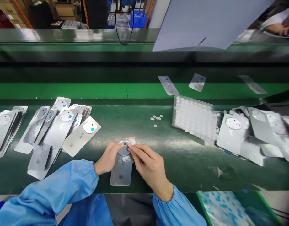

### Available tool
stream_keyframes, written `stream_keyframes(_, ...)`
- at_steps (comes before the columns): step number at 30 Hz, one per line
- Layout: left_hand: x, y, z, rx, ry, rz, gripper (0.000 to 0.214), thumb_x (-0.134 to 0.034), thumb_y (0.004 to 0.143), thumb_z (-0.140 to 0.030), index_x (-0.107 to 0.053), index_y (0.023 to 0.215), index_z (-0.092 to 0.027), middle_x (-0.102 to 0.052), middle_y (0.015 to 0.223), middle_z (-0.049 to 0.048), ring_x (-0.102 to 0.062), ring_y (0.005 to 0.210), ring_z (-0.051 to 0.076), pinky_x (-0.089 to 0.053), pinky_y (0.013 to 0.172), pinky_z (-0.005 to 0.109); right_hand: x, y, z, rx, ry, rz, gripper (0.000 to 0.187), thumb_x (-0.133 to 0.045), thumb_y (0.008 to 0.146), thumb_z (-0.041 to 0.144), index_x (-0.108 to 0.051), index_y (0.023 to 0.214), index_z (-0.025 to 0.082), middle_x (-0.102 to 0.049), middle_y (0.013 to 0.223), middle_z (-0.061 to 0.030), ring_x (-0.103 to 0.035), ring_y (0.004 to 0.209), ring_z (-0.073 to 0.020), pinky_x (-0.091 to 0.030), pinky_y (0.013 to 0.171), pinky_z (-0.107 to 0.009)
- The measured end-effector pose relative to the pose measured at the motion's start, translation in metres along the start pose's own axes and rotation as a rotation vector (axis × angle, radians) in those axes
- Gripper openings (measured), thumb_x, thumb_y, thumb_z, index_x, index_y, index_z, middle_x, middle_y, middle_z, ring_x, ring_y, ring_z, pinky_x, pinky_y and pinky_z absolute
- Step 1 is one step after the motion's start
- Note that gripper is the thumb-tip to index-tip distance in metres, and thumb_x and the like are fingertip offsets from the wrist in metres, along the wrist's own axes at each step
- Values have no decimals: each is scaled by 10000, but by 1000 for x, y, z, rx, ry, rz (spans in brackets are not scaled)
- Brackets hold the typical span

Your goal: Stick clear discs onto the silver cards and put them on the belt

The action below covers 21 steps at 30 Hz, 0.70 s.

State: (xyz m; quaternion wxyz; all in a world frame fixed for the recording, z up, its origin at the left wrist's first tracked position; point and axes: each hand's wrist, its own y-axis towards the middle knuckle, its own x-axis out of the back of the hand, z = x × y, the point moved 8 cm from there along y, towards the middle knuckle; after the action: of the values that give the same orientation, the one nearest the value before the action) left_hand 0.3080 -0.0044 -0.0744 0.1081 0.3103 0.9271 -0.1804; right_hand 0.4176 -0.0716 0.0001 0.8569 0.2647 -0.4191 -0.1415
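Observation:
A grey metal plate (121,172) with rounded corners lies in front of me, its octagonal marked area at the far end. My left hand (108,158) grips its far left side, thumb on top and the other fingers mostly hidden. At the octagon's right, the thumb and forefinger of my right hand (150,163) pinch a small blue tab (127,147). A whitish piece (132,142) shows just beyond those fingertips; I cannot make out what it is. Several small white discs (155,125) are scattered on the green bench beyond my right hand.
Stacked plates with blue tabs (63,125) lie left, beside another pile (4,125). A clear tray (193,117) of white pieces and more plates (233,131) sit right. Loose plates (168,85) lie on the green belt (88,91). A bin (203,204) stands below the bench's right edge.

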Motion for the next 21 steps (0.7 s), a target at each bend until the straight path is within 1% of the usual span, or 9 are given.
stream_keyframes(3,-1,-1,-2,-15,7,13,476,-506,972,-415,-732,1311,-168,-794,1122,67,-711,1060,281,-516,1001,367,0,1,0,1,-42,-4,194,-602,1020,141,-740,1114,238,-767,921,-47,-739,749,-166,-598,716,-280)
stream_keyframes(6,-3,-1,-5,-24,-5,15,451,-512,968,-400,-751,1272,-169,-781,1195,69,-690,1152,293,-483,1076,380,-2,2,1,12,-89,16,139,-587,1028,158,-706,1067,219,-761,929,-49,-718,698,-148,-565,645,-254)
stream_keyframes(10,-3,-1,-7,-16,1,0,434,-516,954,-412,-782,1188,-160,-786,1178,71,-671,1194,307,-463,1109,400,-5,4,4,45,-121,64,132,-547,1042,160,-671,1059,204,-752,945,-57,-719,723,-153,-537,635,-249)
stream_keyframes(12,2,-1,-4,-9,36,-47,417,-516,950,-422,-802,1119,-170,-791,1144,64,-658,1206,308,-459,1110,398,-6,5,5,63,-138,81,143,-530,1053,165,-666,1064,210,-754,941,-56,-720,743,-161,-534,656,-259)
stream_keyframes(15,17,-2,5,21,103,-183,353,-557,924,-425,-815,958,-186,-791,1056,58,-649,1193,309,-456,1100,394,-4,3,7,115,-141,72,141,-539,1053,154,-667,1067,212,-762,947,-57,-715,746,-163,-536,681,-275)
stream_keyframes(17,26,-2,13,50,100,-262,307,-602,892,-420,-802,892,-187,-784,1011,64,-650,1171,313,-467,1081,402,-3,1,9,144,-103,48,134,-556,1045,138,-668,1071,209,-763,959,-62,-712,756,-164,-542,692,-282)
stream_keyframes(18,28,-2,16,62,72,-284,294,-618,878,-418,-796,887,-185,-781,1002,68,-651,1162,315,-476,1070,407,-3,0,9,139,-60,33,137,-560,1041,128,-668,1072,208,-759,961,-65,-712,772,-167,-548,700,-283)
stream_keyframes(19,28,-1,18,71,28,-290,292,-627,866,-420,-791,899,-181,-780,1002,72,-655,1155,315,-485,1058,410,-4,0,8,116,0,19,144,-561,1036,119,-667,1069,209,-751,959,-67,-713,794,-172,-556,712,-285)
stream_keyframes(21,23,0,20,107,-96,-251,325,-632,848,-440,-783,956,-172,-782,1009,77,-676,1124,312,-516,1016,411,-4,0,2,10,154,-20,148,-557,1029,114,-667,1047,211,-726,945,-71,-705,828,-181,-569,717,-288)
